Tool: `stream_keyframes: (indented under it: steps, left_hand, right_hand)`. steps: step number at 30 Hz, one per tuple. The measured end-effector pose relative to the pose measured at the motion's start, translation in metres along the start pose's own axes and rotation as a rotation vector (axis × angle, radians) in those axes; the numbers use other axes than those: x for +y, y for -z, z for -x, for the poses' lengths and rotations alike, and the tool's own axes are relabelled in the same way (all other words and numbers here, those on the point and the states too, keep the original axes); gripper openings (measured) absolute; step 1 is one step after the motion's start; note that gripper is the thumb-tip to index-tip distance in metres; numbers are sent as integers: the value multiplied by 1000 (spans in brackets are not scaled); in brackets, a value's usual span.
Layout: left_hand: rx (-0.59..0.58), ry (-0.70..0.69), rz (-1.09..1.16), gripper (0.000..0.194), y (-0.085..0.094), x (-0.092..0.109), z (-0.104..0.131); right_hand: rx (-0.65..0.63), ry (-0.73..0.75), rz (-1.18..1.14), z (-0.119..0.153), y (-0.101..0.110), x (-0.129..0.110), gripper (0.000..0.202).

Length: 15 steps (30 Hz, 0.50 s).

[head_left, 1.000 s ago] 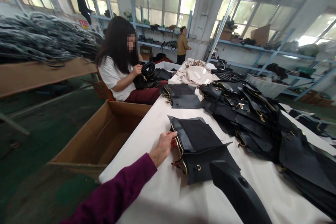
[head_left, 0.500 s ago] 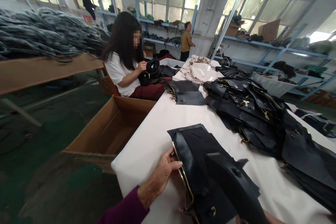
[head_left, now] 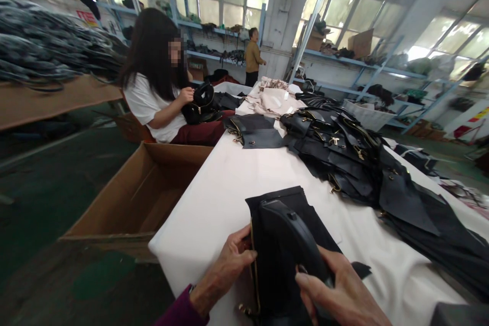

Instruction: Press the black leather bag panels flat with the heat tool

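A black leather piece (head_left: 275, 275) with a gold zipper along its left side lies on the white-covered table. At that zipper edge, my left hand (head_left: 231, 262) pinches the piece between thumb and fingers. My right hand (head_left: 336, 285) is wrapped round a curved black strap-like part (head_left: 292, 226), which lies over the leather piece. The lower end of the curved part is hidden by my right hand. Gold hardware hangs near the lower left of the piece.
Black pieces with gold fittings (head_left: 344, 158) are heaped on the table's right side; another (head_left: 262, 132) lies farther back. Pale fabric (head_left: 273, 102) is behind. An open cardboard box (head_left: 110, 198) stands left, near a seated person (head_left: 153, 91) holding a black bag.
My right hand has come into view on the curved black part, which has shifted left and upright over the piece. My left hand still grips the edge. The view has turned right.
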State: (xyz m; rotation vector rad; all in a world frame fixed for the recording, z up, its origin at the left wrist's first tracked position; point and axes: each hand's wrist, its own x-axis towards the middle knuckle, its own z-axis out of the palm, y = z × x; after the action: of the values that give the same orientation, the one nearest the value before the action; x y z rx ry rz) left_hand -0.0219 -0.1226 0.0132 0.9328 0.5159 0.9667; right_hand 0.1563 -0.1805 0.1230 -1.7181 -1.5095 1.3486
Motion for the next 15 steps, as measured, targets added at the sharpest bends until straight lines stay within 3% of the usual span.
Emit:
stream_keyframes:
  steps: [4,10,15]
  left_hand:
    - [-71,16,-26,51,-2,-7,4]
    - [15,115,143,70,-3,-7,6]
    - [51,102,164,72,-4,-5,5]
  right_hand:
    - [50,63,-56,-8,5,-9,18]
    - [156,53,-25,7,25,-10,27]
    - [59,-26,-24,24,16,7,26]
